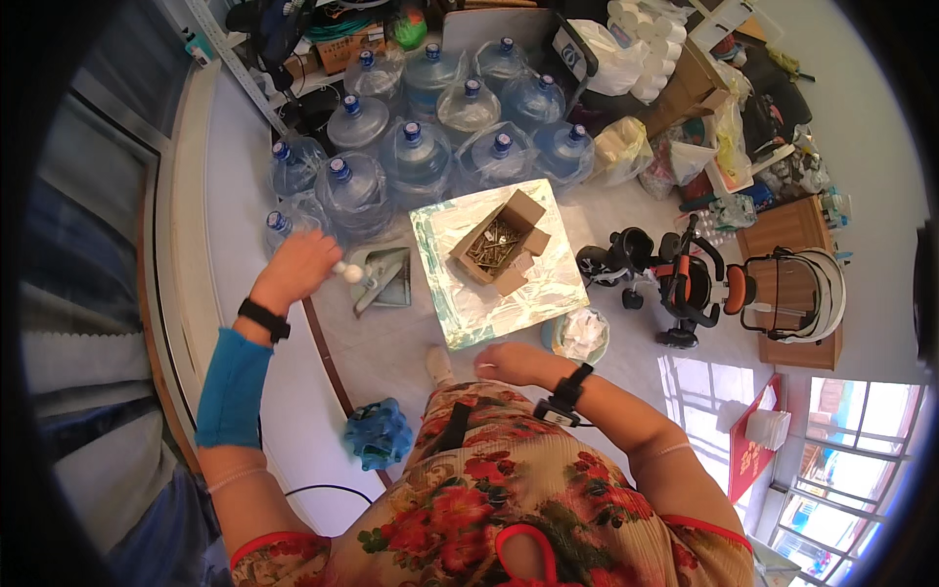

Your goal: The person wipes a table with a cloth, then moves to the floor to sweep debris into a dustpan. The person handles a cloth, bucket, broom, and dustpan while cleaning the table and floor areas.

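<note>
My left hand [302, 265] is raised at the left, its fingers closed around a small white object with a rounded end [353, 274], whose kind I cannot tell. My right hand [510, 364] is curled low over my lap, just off the near edge of a box-like stand [433, 257] covered in shiny tape; whether its fingers hold anything is unclear. On the stand lies an open cardboard box [477, 272] tilted at an angle, with many brass-coloured screws or similar small metal pieces [493, 246] inside and its flaps spread to the right.
Several large water bottles [414, 158] stand beyond the stand. A dustpan [395, 282] lies on the floor to its left, a lined waste bin [582, 335] stands at its right, and a child's tricycle [686, 282] is farther right. A blue lumpy object [378, 433] is near my left leg.
</note>
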Tool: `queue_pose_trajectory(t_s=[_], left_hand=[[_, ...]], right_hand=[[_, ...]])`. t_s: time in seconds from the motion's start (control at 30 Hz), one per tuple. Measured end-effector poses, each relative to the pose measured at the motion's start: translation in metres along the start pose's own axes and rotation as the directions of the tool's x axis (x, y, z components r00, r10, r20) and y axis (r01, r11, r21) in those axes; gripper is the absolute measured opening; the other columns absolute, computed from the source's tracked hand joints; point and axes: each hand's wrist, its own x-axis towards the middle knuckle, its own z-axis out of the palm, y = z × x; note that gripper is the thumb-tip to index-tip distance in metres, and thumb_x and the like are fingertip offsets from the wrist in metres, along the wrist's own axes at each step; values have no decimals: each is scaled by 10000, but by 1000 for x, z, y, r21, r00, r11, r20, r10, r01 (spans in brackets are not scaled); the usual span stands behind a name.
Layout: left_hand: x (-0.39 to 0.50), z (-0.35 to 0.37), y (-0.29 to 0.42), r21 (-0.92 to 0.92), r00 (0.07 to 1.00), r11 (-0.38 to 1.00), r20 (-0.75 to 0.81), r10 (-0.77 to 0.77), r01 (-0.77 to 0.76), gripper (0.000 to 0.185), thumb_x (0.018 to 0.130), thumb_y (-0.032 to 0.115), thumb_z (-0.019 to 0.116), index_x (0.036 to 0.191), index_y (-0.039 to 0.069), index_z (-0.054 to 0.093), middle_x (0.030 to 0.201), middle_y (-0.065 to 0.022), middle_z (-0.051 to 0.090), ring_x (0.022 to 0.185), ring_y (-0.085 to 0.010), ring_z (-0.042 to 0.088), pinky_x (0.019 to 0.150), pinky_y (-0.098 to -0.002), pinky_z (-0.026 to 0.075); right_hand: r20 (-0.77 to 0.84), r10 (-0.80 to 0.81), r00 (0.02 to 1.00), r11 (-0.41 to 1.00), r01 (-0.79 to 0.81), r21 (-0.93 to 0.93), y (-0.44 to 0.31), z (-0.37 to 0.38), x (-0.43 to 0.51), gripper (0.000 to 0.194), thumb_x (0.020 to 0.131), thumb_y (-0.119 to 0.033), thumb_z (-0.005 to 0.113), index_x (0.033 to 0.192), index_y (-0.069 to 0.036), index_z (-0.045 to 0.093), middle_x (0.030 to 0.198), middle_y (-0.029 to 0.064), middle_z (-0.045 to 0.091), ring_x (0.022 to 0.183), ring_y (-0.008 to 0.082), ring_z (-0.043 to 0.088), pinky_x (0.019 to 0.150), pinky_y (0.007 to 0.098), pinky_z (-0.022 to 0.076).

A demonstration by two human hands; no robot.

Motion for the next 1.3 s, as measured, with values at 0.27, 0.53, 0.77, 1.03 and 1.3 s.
queue_pose_trajectory(t_s=[0.27, 0.53, 0.77, 1.03, 1.3], left_hand=[[-78, 19, 147, -84, 795, 791, 41, -605, 606, 262, 815, 266, 711, 914, 64, 576, 858, -122, 614, 790, -328, 631, 638, -462, 508], [-106, 27, 307, -284, 497, 459, 77, -864, 842, 230, 846, 243, 659, 888, 23, 604, 810, -196, 646, 707, -407, 648, 609, -500, 513], [-120, 33, 407, -475, 365, 258, 149, -919, 842, 207, 830, 213, 643, 882, 19, 590, 759, -231, 656, 712, -458, 639, 624, -538, 505], [-151, 61, 471, -620, 290, 86, 237, -927, 780, 291, 900, 284, 619, 982, 7, 585, 784, -231, 663, 720, -441, 644, 627, -528, 504], [-202, 63, 477, -656, 282, 43, 265, -922, 754, 238, 906, 257, 621, 922, 35, 537, 739, -239, 637, 700, -464, 617, 614, -552, 470]], right_hand=[[399, -38, 916, 394, -353, 848, -67, 22, 58, 649, 988, -609, 413, 1380, -93, 400, 1096, 206, 625, 914, 300, 685, 768, 399, 594], [643, -28, 765, 250, -617, 746, -119, 53, 49, 1056, 826, -844, 401, 1473, -38, 186, 1072, 290, 612, 828, 334, 696, 733, 427, 608], [762, 194, 617, 354, -769, 532, -125, 88, 20, 620, 879, -669, 526, 1045, -73, 559, 885, 132, 636, 706, 190, 668, 610, 303, 599], [840, 135, 526, 190, -846, 499, -131, 143, 20, 157, 829, -157, 673, 887, -52, 571, 726, 68, 614, 545, 162, 594, 505, 281, 562], [776, 309, 549, 595, -748, 293, -99, 87, 17, 119, 827, -174, 642, 783, -73, 596, 605, 68, 584, 428, 168, 522, 378, 306, 410]])
